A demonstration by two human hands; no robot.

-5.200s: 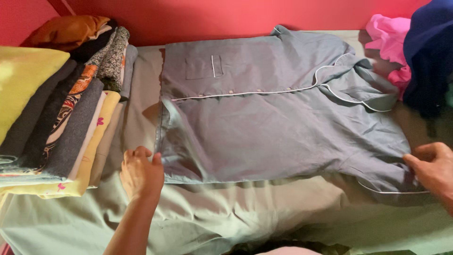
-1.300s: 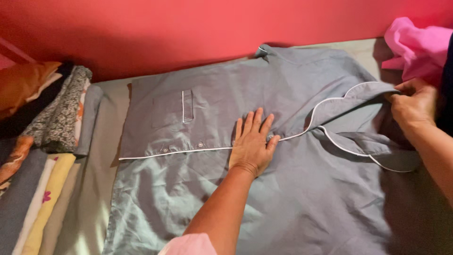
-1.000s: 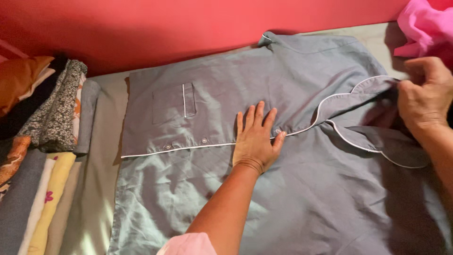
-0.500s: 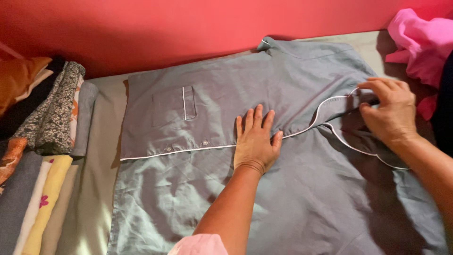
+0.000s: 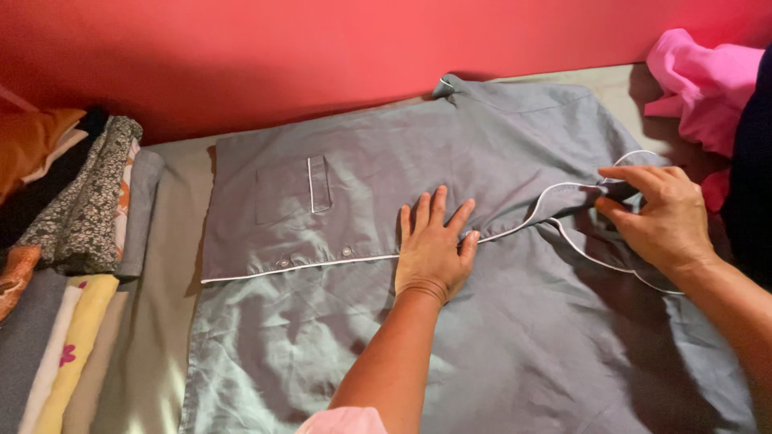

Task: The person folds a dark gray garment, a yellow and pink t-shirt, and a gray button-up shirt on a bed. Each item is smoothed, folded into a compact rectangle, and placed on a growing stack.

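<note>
The grey pyjama shirt lies spread flat on the pale green bedsheet, front side up, collar end to the right and hem to the left, right against the red wall. The left hand is pressed palm-down on the buttoned front edge, fingers spread wide, holding nothing, just pinning the cloth along the white piping. The right hand has its thumb and fingers pinched on the white-piped collar, the lapel bunched up beneath them (the cloth here is creased and raised off the bed). The chest pocket sits flat, well to the left of the left hand. At the left edge a pile of folded clothes rests beside the shirt's hem; at the top right a crumpled pink garment lies near the right hand, apart from it.
</note>
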